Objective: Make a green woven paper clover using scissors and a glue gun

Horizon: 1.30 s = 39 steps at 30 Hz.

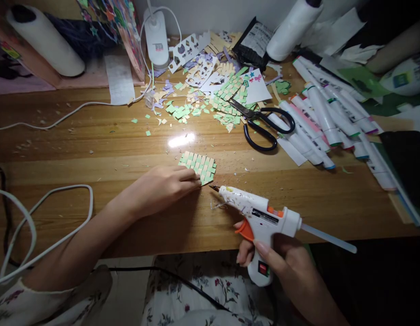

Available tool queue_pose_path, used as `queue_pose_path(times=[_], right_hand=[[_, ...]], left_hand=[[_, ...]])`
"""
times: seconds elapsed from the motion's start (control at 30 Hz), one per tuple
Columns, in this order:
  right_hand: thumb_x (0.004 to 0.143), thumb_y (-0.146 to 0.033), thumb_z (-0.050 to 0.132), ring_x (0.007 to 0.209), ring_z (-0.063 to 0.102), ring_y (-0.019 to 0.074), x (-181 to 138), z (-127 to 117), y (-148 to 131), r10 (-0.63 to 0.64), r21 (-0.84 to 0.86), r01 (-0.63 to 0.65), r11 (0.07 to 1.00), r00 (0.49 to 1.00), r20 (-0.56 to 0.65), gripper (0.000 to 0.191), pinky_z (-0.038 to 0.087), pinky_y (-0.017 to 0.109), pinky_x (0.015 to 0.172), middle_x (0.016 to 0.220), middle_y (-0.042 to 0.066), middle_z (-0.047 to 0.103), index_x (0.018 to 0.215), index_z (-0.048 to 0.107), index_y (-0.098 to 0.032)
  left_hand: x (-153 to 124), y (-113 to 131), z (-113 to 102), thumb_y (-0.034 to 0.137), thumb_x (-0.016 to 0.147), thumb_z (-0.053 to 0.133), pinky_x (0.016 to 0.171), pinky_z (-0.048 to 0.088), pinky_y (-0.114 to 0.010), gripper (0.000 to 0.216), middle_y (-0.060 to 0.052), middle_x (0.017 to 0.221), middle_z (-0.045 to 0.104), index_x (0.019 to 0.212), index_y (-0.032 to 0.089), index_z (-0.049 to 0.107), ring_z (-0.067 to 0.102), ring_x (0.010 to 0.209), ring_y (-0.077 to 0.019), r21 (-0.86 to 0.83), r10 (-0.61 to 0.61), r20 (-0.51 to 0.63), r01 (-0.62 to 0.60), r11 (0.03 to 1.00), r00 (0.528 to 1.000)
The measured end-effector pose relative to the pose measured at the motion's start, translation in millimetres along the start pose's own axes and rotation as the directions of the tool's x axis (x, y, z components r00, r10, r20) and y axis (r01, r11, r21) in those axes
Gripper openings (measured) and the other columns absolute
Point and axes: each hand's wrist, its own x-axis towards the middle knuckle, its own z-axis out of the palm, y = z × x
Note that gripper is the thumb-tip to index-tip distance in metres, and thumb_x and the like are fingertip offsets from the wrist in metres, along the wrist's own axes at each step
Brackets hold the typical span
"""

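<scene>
The right hand [289, 258] grips the glue gun [257, 206], its tip [214, 188] just beside the woven paper [207, 167] on the table [128, 149]. The left hand [169, 184] holds that paper down. Squeezing softly should help; keep all 5 left fingers [192, 184] off the tip, likely hot.

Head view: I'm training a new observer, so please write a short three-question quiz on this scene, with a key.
1. Multiple choice: which hand holds the white-and-orange plastic glue gun: A, left; B, right; C, neither?
2. True or false: neither hand holds the black-handled metal scissors.
3. Fill the gap: the left hand touches a flat, woven paper piece in cream and ____.

Key: 1, B, the right hand; 2, true; 3, green.
</scene>
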Motion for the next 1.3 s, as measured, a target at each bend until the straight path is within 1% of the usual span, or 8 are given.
queue_pose_path(times=[0.3, 0.5, 0.6, 0.73, 0.9, 1.03, 1.2, 1.3], right_hand=[[0.081, -0.045, 0.054, 0.054, 0.058, 0.0168, 0, -2, 3, -0.003, -0.007, 0.004, 1.000, 0.998, 0.059, 0.036, 0.048, 0.028, 0.053, 0.062, 0.004, 0.067, 0.097, 0.066, -0.015], [0.080, -0.046, 0.052, 0.054, 0.057, 0.0175, 0, -2, 0, 0.009, -0.089, -0.003, 0.996, 0.998, 0.064, 0.034, 0.047, 0.029, 0.054, 0.061, 0.006, 0.066, 0.072, 0.068, -0.017], [0.080, -0.045, 0.051, 0.053, 0.055, 0.0166, 0, -2, 0, 0.007, -0.120, 0.000, 0.993, 0.998, 0.058, 0.035, 0.046, 0.028, 0.054, 0.061, 0.006, 0.066, 0.063, 0.066, -0.017], [0.083, -0.047, 0.046, 0.053, 0.056, 0.0166, 1, -1, 0, -0.024, -0.155, 0.038, 0.987, 0.996, 0.090, 0.040, 0.046, 0.028, 0.056, 0.056, 0.004, 0.064, 0.062, 0.064, -0.018], [0.087, -0.051, 0.037, 0.049, 0.052, 0.0148, 2, 0, 5, -0.081, -0.233, 0.114, 0.966, 0.986, 0.144, 0.051, 0.041, 0.025, 0.049, 0.053, 0.004, 0.060, 0.054, 0.058, -0.018], [0.089, -0.051, 0.035, 0.050, 0.053, 0.0150, 3, 4, 5, -0.127, -0.263, 0.158, 0.952, 0.983, 0.131, 0.052, 0.040, 0.025, 0.050, 0.052, 0.003, 0.060, 0.053, 0.055, -0.019], [0.090, -0.047, 0.034, 0.050, 0.054, 0.0149, 5, 7, 3, -0.180, -0.302, 0.198, 0.932, 0.980, 0.089, 0.046, 0.040, 0.026, 0.052, 0.054, 0.002, 0.060, 0.065, 0.059, -0.019], [0.090, -0.045, 0.035, 0.053, 0.054, 0.0152, 5, 8, 2, -0.210, -0.320, 0.221, 0.921, 0.975, 0.069, 0.043, 0.040, 0.026, 0.054, 0.055, 0.001, 0.059, 0.063, 0.057, -0.020]], left_hand=[[0, 0, 2, 0.015, 0.095, 0.037, 0.067, 0.053, -0.027, 0.029, -0.009, 0.093, 0.070, 0.102, 0.012, 0.066, 0.066, 0.081, -0.0173, 0.031, 0.032, -0.002, -0.032, 0.999, 0.999], [-1, -2, 1, 0.015, 0.094, 0.040, 0.068, 0.052, -0.027, 0.028, -0.009, 0.095, 0.070, 0.101, 0.015, 0.067, 0.066, 0.083, -0.0166, -0.075, -0.001, -0.018, 0.000, 0.997, 1.000], [0, -4, 2, 0.020, 0.094, 0.043, 0.064, 0.049, -0.024, 0.026, -0.007, 0.095, 0.070, 0.102, 0.018, 0.068, 0.066, 0.079, -0.0142, -0.151, -0.075, -0.026, 0.070, 0.986, 0.997], [3, -4, 2, 0.024, 0.093, 0.046, 0.064, 0.047, -0.022, 0.025, -0.006, 0.092, 0.069, 0.095, 0.018, 0.070, 0.065, 0.077, -0.0125, -0.252, -0.158, -0.011, 0.150, 0.956, 0.987], [6, -6, 1, 0.022, 0.093, 0.046, 0.066, 0.047, -0.023, 0.025, -0.007, 0.091, 0.068, 0.090, 0.017, 0.071, 0.062, 0.077, -0.0122, -0.330, -0.190, -0.003, 0.178, 0.927, 0.982], [7, -8, 2, 0.020, 0.092, 0.048, 0.067, 0.047, -0.024, 0.023, -0.007, 0.091, 0.067, 0.089, 0.016, 0.071, 0.061, 0.077, -0.0125, -0.360, -0.188, -0.005, 0.174, 0.917, 0.982], [7, -10, 4, 0.018, 0.090, 0.051, 0.066, 0.047, -0.024, 0.020, -0.007, 0.090, 0.067, 0.089, 0.016, 0.071, 0.062, 0.077, -0.0124, -0.374, -0.178, -0.026, 0.156, 0.914, 0.984], [7, -10, 4, 0.017, 0.090, 0.051, 0.066, 0.047, -0.023, 0.020, -0.006, 0.091, 0.067, 0.089, 0.017, 0.071, 0.061, 0.076, -0.0123, -0.379, -0.185, -0.018, 0.164, 0.911, 0.983]])
